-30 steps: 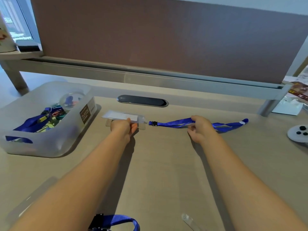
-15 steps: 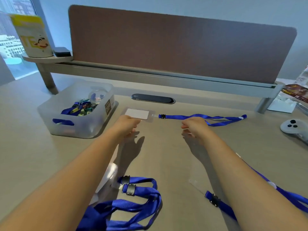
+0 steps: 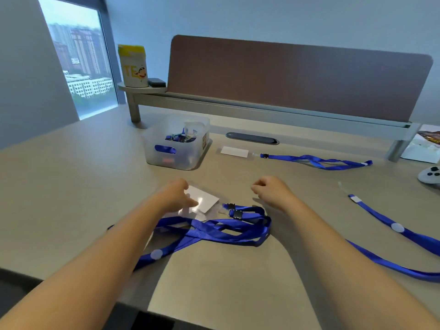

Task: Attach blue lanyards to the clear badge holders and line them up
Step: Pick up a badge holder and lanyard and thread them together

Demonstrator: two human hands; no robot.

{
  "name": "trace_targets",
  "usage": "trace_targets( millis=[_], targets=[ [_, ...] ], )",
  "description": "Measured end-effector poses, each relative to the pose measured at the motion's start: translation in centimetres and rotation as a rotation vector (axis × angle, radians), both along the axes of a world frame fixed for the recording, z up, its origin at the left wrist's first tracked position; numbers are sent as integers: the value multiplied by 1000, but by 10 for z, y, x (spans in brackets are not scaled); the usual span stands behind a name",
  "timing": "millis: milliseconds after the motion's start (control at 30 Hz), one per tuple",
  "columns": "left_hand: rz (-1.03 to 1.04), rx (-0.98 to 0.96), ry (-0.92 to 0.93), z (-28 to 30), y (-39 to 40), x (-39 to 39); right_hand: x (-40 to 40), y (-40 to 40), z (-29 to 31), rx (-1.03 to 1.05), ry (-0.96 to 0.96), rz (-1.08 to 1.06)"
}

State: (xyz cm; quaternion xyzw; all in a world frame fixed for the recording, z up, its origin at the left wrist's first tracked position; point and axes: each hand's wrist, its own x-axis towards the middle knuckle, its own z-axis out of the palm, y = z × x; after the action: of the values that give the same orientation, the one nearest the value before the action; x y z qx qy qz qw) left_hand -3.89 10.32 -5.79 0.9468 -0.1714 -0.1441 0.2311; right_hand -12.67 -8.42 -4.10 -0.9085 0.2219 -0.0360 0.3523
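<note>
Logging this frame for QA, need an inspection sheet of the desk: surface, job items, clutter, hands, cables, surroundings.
Surface: beige desk, no damage seen.
Job's things: finished badge holder clipped to its lanyard, laid out at the back; second badge holder beside tangled lanyards; another lanyard at right.
Clutter: plastic bin with mixed items; white controller; packets at far right.
Grippers: left hand touches the second holder; right hand loosely curled, holding nothing.
Cables: nothing seen; grommet only.
Surroundings: brown divider, canister, window.
</note>
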Motion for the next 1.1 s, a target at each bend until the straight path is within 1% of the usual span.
trace_targets(
  millis=[67, 167, 333, 433, 567, 633, 667, 700, 800, 867, 967, 1100],
  targets=[
    [-56, 74, -34, -8, 6, -2, -5, 5, -3, -19, 18, -7],
    [-101, 121, -54, -15, 6, 3, -9, 8, -5, -23, 39, -16],
    [38, 254, -104, -18, -3, 16, -10, 5, -8, -3, 60, -26],
    [47, 312, -116, -18, -13, 24, -9, 3, -11, 12, 64, -35],
    [110, 287, -26, -14, -17, 29, -8, 2, -12, -13, 73, -22],
    [160, 218, -47, -11, -15, 29, -8, 2, -11, -38, 78, -8],
    [179, 145, -75, -8, -15, 29, -8, 1, -10, -50, 79, -2],
    [186, 35, -98, -5, -16, 30, -8, 1, -10, -61, 81, 4],
    [163, -344, -88, 20, -17, 26, -7, 5, -10, -75, 74, 25],
    [122, -491, -108, 38, -17, 21, -5, 11, -9, -74, 49, 49],
    [16, -616, -167, 60, -19, 6, -3, 20, -5, -12, 3, 100],
    [1, -711, -196, 82, -19, -8, -4, 28, 2, 58, -69, 136]
  ],
)
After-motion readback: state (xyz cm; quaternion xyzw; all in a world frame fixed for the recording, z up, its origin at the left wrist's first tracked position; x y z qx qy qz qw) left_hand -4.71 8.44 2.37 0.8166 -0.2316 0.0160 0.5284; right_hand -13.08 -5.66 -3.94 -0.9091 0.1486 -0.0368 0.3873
